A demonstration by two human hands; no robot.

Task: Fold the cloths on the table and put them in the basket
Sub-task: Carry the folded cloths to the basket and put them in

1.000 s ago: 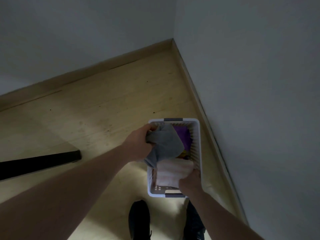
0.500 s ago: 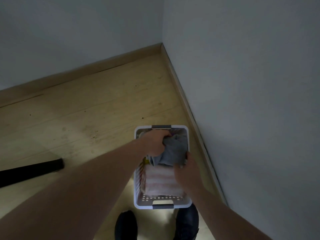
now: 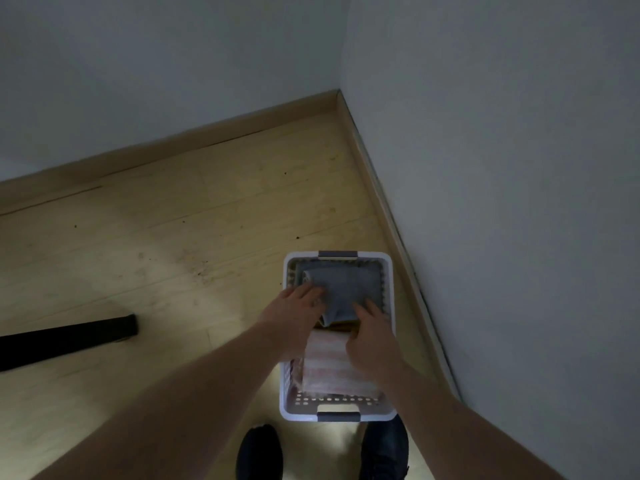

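Observation:
A white plastic basket (image 3: 286, 403) with grey handles stands on the wooden floor near the room's corner. A folded grey cloth (image 3: 346, 285) lies in its far half, on top of other cloths. A folded pink-and-white striped cloth (image 3: 329, 368) fills the near half. My left hand (image 3: 294, 313) lies over the basket's left side with straight fingers touching the grey cloth's left edge. My right hand (image 3: 372, 336) rests flat at the grey cloth's near right corner, fingers extended. A strip of yellow-brown cloth (image 3: 337, 328) shows between the two folded cloths.
Walls meet just behind and to the right of the basket, with a wooden skirting board (image 3: 398, 237) along them. A black bar (image 3: 65, 337) lies on the floor at the left. My two dark shoes (image 3: 259, 452) stand just in front of the basket.
My left hand has let go of the grey cloth, which now lies flat in the basket's far half. Both hands now lie flat against it.

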